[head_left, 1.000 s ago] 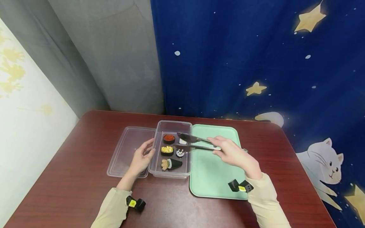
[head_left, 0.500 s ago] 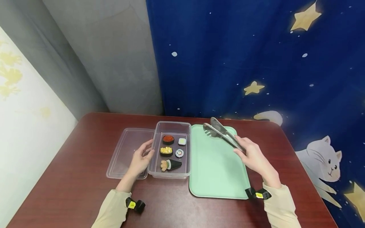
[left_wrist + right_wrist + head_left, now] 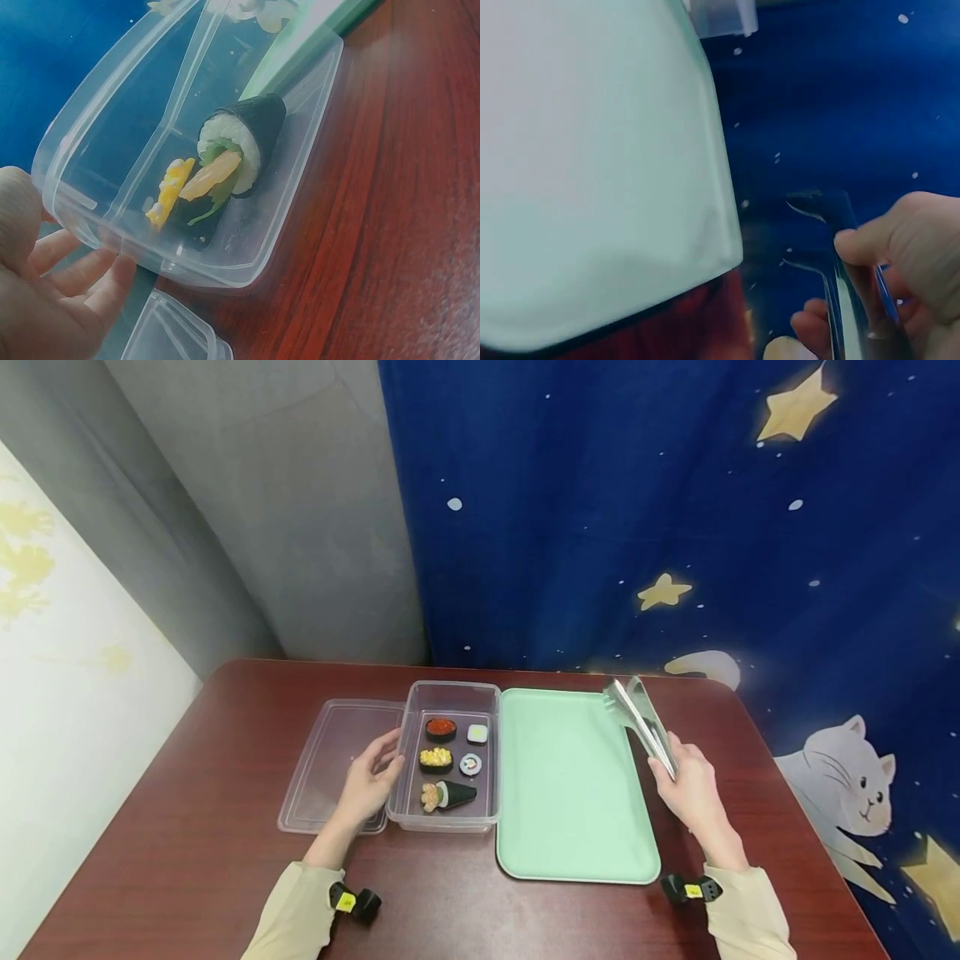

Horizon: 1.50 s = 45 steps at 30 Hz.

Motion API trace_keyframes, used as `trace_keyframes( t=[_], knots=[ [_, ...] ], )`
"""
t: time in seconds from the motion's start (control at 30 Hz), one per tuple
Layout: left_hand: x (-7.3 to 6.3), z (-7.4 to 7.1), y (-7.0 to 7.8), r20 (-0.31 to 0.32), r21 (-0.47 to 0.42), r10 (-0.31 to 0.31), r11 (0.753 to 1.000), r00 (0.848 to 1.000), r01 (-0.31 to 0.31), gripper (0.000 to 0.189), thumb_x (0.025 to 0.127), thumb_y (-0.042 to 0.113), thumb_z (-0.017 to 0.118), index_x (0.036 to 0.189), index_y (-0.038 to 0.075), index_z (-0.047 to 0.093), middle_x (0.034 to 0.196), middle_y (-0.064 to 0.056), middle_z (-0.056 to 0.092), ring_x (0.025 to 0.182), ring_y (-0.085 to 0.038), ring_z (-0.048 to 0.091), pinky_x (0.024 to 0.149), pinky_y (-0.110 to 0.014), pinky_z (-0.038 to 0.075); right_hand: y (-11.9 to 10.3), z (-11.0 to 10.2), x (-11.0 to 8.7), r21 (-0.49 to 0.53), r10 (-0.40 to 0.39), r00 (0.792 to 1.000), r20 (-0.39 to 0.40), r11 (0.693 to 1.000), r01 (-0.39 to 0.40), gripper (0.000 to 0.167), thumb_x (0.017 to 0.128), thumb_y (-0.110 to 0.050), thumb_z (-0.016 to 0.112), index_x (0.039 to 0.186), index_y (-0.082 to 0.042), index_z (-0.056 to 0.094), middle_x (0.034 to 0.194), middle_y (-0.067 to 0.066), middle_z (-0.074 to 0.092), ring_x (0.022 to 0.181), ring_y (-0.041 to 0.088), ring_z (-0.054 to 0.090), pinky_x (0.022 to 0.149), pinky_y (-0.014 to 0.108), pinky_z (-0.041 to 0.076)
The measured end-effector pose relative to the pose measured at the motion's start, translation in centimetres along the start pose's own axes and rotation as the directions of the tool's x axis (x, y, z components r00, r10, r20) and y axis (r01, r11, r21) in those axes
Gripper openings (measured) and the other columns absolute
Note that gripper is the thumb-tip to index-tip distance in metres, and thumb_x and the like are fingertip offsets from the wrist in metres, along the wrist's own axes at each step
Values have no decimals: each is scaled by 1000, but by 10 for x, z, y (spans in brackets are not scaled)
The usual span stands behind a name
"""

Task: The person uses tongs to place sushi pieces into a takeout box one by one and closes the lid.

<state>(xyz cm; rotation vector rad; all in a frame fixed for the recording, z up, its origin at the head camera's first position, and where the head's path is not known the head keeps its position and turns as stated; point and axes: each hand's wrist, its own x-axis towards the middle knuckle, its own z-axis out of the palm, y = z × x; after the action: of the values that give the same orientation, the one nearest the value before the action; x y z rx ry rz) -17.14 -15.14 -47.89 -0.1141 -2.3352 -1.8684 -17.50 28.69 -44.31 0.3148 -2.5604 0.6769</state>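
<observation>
My left hand rests its fingertips against the left wall of a clear plastic container. Inside it lie several toy-like sushi pieces: a red-roe piece, a corn-topped piece, a hand roll, a small square white piece and a round roll. My right hand grips metal serving tongs by the handle, beyond the right edge of a mint-green tray. Nothing is visible between the tongs' ends. In the right wrist view, the tongs' arms stand apart.
A clear lid lies flat left of the container, partly beneath my left hand. The tray stands directly right of the container on the dark red table. Behind the table hang grey and blue star-patterned curtains.
My right hand has carried the tongs from above the container rightward across the tray to its right side, turning their ends away from me. The left hand stays at the container.
</observation>
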Motion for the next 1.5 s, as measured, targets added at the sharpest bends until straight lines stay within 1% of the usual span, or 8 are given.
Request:
trace_keyframes(
  t=[0.17,0.33,0.47,0.73,1.1,1.27,1.4,1.5],
  knots=[
    [-1,0,-1,0,9,4,1000,1000,-4,44,89,-7,55,132,-8,46,128,-30,50,113,-41,53,94,-38,48,9,6,-5,-30,138,990,6,990,-138,49,81,0,64,120,25,46,96,42,52,84,53,52,70,63,45],
    [-2,0,-1,-6,8,9,1000,1000,-9,44,89,-7,55,131,-8,46,127,-30,51,112,-42,53,93,-37,48,16,11,-7,-64,278,959,52,959,-275,52,85,-4,61,123,25,42,105,43,50,92,58,50,78,63,44],
    [-3,0,0,-12,7,17,1000,1000,-17,43,89,-7,55,131,-9,47,126,-31,51,111,-42,53,93,-37,49,20,14,-8,-83,335,939,77,941,-329,53,86,-5,60,125,25,40,108,44,47,95,60,47,79,64,44],
    [-4,-1,-1,-6,14,3,1000,1000,-3,43,89,-6,55,132,-8,46,127,-30,51,112,-41,53,93,-38,49,26,20,-8,-129,378,917,124,923,-363,56,88,-8,56,127,26,35,111,46,43,97,60,46,78,65,44],
    [-4,0,4,2,8,18,1000,1000,-18,42,90,-6,54,132,-9,45,128,-31,49,114,-42,52,95,-41,47,28,22,-10,-175,389,899,203,917,-357,63,85,-15,58,126,27,35,102,43,47,82,57,53,70,63,48],
    [-2,-1,4,7,12,5,1000,1000,-5,43,90,-5,54,132,-9,45,130,-31,48,115,-42,51,96,-41,46,25,20,-10,-204,397,886,241,913,-354,69,85,-17,61,127,28,31,104,45,44,86,57,52,71,62,49],
    [-2,-2,2,3,6,2,1000,1000,-2,43,91,-2,56,132,-8,45,130,-29,49,116,-41,51,98,-39,45,18,16,-8,-195,385,895,224,918,-346,76,87,-20,64,131,27,24,117,46,38,103,57,45,81,62,46],
    [-4,-5,0,-11,4,-6,1000,1000,6,41,92,2,56,132,-8,47,128,-28,52,117,-38,52,98,-27,45,10,13,-4,-131,357,919,167,932,-338,74,87,-19,64,134,23,25,125,44,35,112,55,40,88,63,42]
  ],
)
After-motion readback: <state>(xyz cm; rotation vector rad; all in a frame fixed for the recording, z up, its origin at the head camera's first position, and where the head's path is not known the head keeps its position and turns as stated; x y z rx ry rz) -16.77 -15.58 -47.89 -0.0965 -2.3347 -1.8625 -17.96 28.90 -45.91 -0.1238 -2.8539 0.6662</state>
